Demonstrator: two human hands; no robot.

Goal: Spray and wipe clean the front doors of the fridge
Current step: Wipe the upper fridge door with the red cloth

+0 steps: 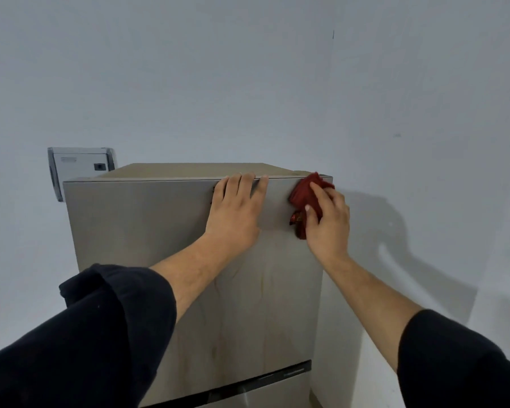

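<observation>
The fridge's silver upper door [147, 240] fills the middle of the view, with faint wet streaks running down it. My left hand [234, 210] lies flat on the door near its top edge, fingers spread and curled over the rim, holding nothing. My right hand [327, 225] presses a crumpled red cloth [305, 194] against the door's top right corner. A dark band [277, 378] marks the gap above the lower door. No spray bottle is in view.
A grey-white box [77, 167] is mounted on the wall behind the fridge's left side. Pale bare wall [248, 83] surrounds the fridge, with my shadow cast on it to the right.
</observation>
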